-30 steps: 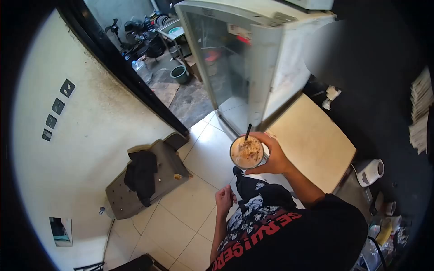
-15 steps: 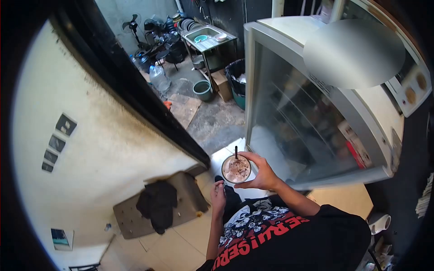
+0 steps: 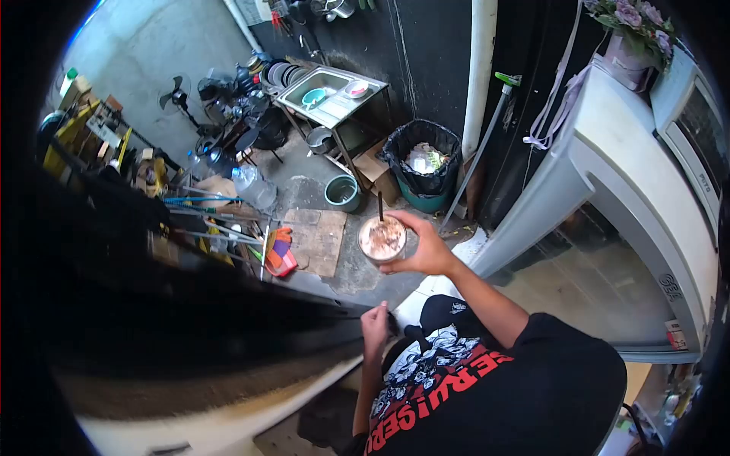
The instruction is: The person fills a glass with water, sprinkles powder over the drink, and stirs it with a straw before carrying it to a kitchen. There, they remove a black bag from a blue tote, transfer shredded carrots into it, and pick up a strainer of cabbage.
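Note:
My right hand is wrapped round the side of a clear glass with a frothy brown drink in it. Brown powder or flakes lie on the foam, and a dark straw stands up at the far rim. The glass is held upright in front of my body. Lower and to the left, my left hand has its fingers curled closed near my waist, apart from the glass. What it holds, if anything, is hidden.
A doorway's dark frame runs along my left. The glass-fronted fridge stands at right. Ahead are a sink, a green bucket, a lined trash bin, flattened cardboard and long-handled poles.
I have moved forward into the doorway, so the sink area shows larger and the fridge has slid right. The bench has mostly left view. My right hand still holds the glass.

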`<action>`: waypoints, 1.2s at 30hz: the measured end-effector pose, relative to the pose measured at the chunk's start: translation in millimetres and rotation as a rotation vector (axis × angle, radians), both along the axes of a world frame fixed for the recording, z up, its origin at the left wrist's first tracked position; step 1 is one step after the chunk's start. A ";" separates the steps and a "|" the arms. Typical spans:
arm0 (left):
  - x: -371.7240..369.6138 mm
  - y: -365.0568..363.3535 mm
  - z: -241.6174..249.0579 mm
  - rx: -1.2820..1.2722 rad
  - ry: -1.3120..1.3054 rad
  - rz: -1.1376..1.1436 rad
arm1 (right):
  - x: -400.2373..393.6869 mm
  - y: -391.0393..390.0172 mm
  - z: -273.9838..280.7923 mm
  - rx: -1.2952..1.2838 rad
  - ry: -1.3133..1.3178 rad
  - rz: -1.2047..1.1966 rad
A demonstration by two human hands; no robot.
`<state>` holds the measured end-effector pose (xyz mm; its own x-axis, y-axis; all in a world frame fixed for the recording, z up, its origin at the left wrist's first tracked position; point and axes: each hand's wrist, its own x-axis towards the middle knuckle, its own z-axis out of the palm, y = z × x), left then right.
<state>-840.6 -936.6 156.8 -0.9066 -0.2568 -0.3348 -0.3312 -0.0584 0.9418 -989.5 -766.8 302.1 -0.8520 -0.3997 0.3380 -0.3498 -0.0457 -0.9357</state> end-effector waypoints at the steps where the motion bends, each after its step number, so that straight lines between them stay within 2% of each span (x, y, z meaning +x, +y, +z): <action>1: -11.5 -8.6 -0.6 -0.030 0.000 -0.083 | -22.1 -11.3 3.5 -0.031 -0.026 0.033; 3: -31.6 -20.9 -4.4 0.037 -0.060 -0.129 | -69.2 -38.5 -7.9 -0.170 -0.019 0.061; 5: -57.6 -31.7 -7.0 0.054 -0.097 -0.265 | -115.8 -52.2 -2.2 -0.195 -0.133 0.118; 7: -84.3 -40.5 -28.9 -0.103 0.043 -0.147 | -159.6 -63.4 9.8 -0.240 -0.132 0.186; 9: -102.8 -61.0 -30.6 -0.194 -0.022 0.036 | -201.1 -73.0 12.0 -0.216 -0.073 0.201; 12: -144.8 -71.6 -17.3 0.039 -0.088 0.326 | -267.0 -75.8 6.4 -0.103 0.009 0.132; 13: -162.8 -76.9 -28.3 0.046 -0.092 0.330 | -287.5 -74.9 3.6 -0.091 0.001 0.124; 15: -200.4 -87.1 -52.2 0.250 -0.084 0.397 | -324.4 -72.9 -6.1 -0.098 -0.036 0.101; 17: -247.0 -91.9 -65.4 0.264 -0.154 0.354 | -354.7 -62.3 -16.0 -0.078 -0.018 -0.028; 19: -286.0 -96.4 -78.2 0.006 -0.303 0.188 | -379.8 -52.3 -35.1 -0.071 -0.039 -0.068; 20: -310.6 -101.6 -96.8 0.007 -0.282 0.039 | -390.9 -39.0 -37.4 -0.085 -0.068 -0.104; 22: -368.5 -86.2 -124.5 -0.147 -0.210 -0.213 | -407.2 -17.7 -35.9 -0.129 -0.103 -0.177; 26: -502.6 -6.9 -179.6 -0.279 0.030 -0.379 | -427.5 26.2 -45.1 0.061 -0.063 -0.359; 27: -540.0 13.0 -199.4 -0.157 0.037 -0.513 | -429.7 34.5 -42.9 0.083 -0.100 -0.397; 29: -592.6 63.9 -232.4 -0.107 -0.118 -0.345 | -434.1 52.9 -49.0 0.175 -0.089 -0.480; 31: -627.2 59.3 -193.0 0.174 -0.387 -0.301 | -428.9 55.3 -43.8 0.181 -0.127 -0.511; 32: -626.1 46.8 -142.4 0.480 -0.370 -0.185 | -430.0 57.7 -44.9 0.206 -0.125 -0.529; 33: -627.1 35.3 -149.0 0.479 -0.378 -0.179 | -432.2 57.2 -46.2 0.223 -0.126 -0.545; 35: -611.7 3.2 -158.6 0.289 -0.208 -0.399 | -432.9 48.8 -45.1 0.254 -0.129 -0.546; 36: -592.5 -16.3 -153.4 0.326 -0.115 -0.379 | -433.6 40.9 -44.2 0.274 -0.123 -0.539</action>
<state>-1433.0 -953.0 3.4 -0.8684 0.2170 -0.4459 -0.4865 -0.1988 0.8508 -1423.1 -725.8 257.9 -0.9846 0.0399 0.1702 -0.1452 0.3555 -0.9233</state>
